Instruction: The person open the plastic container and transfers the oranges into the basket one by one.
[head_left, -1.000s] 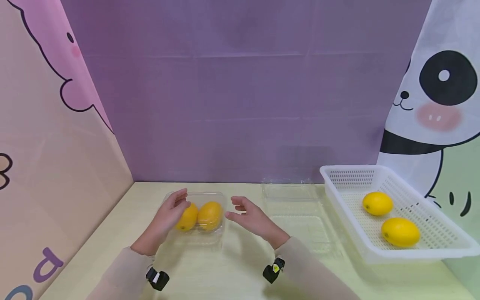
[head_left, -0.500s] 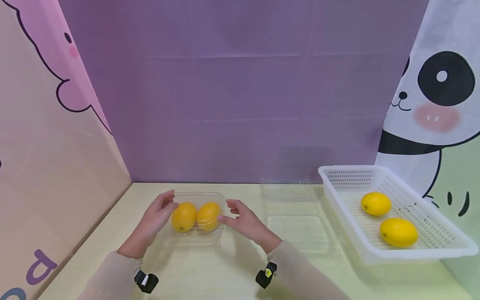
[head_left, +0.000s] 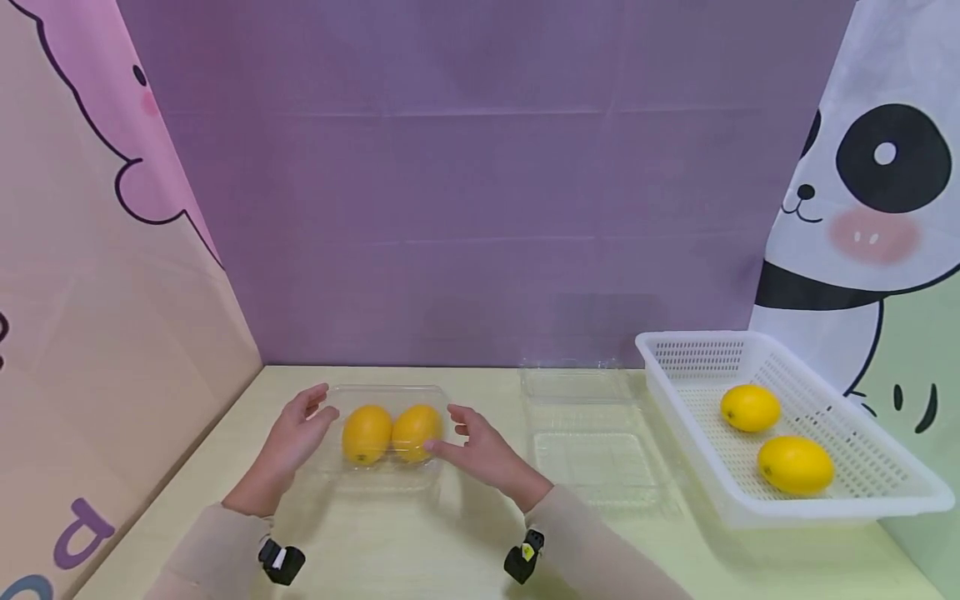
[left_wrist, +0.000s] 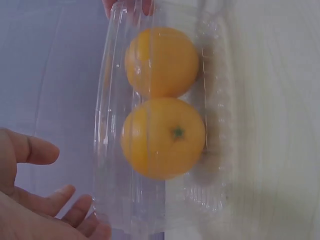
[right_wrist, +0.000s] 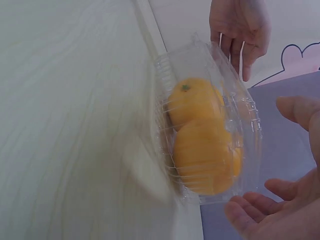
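Two yellow fruits (head_left: 366, 435) are enclosed side by side in a clear container (head_left: 390, 395), which is positioned between the left hand (head_left: 296, 433) and the right hand (head_left: 476, 450). At the left hand, the fingers and thumb are spread apart and nothing is gripped; the hand is held just beside the near end of the container, palm turned toward it. At the right hand, the thumb and fingers are likewise held apart. In the head view the right thumb is overlapped with the container's edge; whether contact is made cannot be told. A green stem mark is shown on the fruit nearer the left hand.

To the right of the right hand, a second clear container (head_left: 592, 454) is laid on the table (head_left: 420, 550), with two sections placed one behind the other. Farther right of the same hand, a white perforated basket (head_left: 847, 507) is set down, and two loose fruits (head_left: 795, 465) are contained in it, set slightly apart. Below each hand, a black device (head_left: 522, 558) is worn at the sleeve (head_left: 600, 546). Beyond both hands, the table is backed by a purple cloth (head_left: 487, 192)
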